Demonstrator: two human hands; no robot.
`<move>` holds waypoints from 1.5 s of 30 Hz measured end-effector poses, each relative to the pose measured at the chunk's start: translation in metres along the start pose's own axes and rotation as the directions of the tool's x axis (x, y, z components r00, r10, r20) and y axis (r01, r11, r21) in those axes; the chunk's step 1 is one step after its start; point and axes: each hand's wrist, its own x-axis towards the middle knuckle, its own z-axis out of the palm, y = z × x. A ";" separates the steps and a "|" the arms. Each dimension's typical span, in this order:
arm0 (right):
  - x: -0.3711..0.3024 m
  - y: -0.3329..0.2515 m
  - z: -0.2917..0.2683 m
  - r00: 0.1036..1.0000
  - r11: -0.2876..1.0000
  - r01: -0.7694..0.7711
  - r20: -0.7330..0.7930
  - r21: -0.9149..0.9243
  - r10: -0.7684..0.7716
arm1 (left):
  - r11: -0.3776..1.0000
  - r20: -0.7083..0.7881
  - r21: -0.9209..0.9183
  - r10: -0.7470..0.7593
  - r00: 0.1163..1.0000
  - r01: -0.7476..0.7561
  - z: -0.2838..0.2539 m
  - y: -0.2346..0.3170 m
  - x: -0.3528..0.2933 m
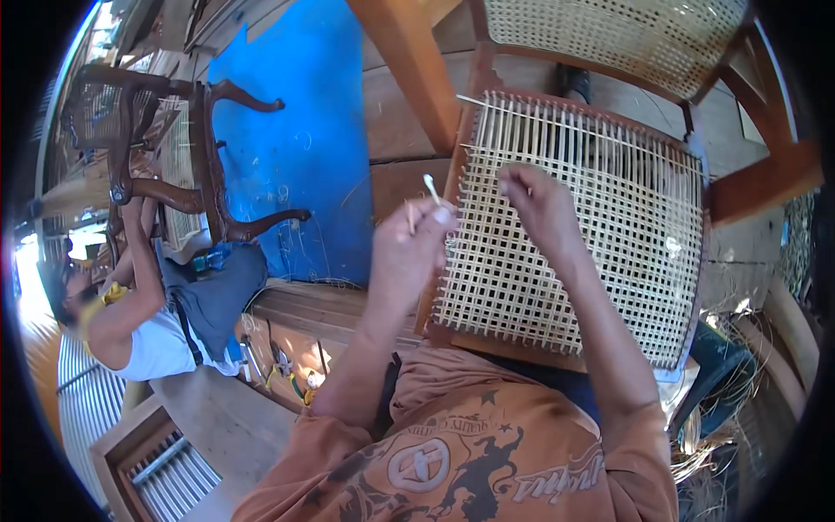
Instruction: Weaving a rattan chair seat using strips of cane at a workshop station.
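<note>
A chair seat of woven pale cane lies in front of me in its brown wooden frame. The weave is dense over its near and middle parts; toward the far edge mostly lengthwise strands show. My left hand is closed at the left edge of the seat, with a thin pale strip sticking up from its fingers. Over the weave, my right hand has its fingers curled together in a pinch; whatever they hold is too small to make out. A loose cane end juts past the far left corner.
The chair's cane backrest rises beyond the seat. At left another person works at a dark carved chair frame beside a blue sheet. Hand tools lie on planks; cane scraps tangle at lower right.
</note>
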 end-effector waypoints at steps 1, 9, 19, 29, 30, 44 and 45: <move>0.023 0.013 0.007 0.999 0.997 0.043 0.015 -0.063 -0.043 | 0.993 -0.068 0.117 -0.007 0.998 0.015 -0.009 -0.005 0.015; 0.097 0.077 0.063 0.969 0.876 0.155 0.242 -0.457 -0.046 | 0.982 -0.058 0.177 -0.055 0.997 0.065 -0.011 -0.053 0.089; 0.084 0.065 0.058 0.948 0.795 0.318 0.143 -0.516 -0.286 | 0.980 -0.030 0.199 -0.007 1.000 0.013 0.001 -0.070 0.116; 0.084 0.074 0.060 0.984 0.917 0.178 0.068 -0.357 -0.165 | 0.972 -0.032 0.220 -0.075 0.997 0.080 0.008 -0.063 0.120; 0.084 0.076 0.060 0.985 0.918 0.175 0.066 -0.355 -0.162 | 0.977 -0.021 0.195 -0.085 0.996 0.088 0.008 -0.063 0.121; 0.084 0.069 0.058 0.996 0.936 0.085 0.025 -0.342 -0.082 | 0.982 0.000 0.157 -0.109 0.994 0.108 0.011 -0.060 0.120; 0.085 0.070 0.058 0.996 0.936 0.085 0.025 -0.341 -0.081 | 0.980 -0.008 0.156 -0.124 0.992 0.124 0.011 -0.059 0.120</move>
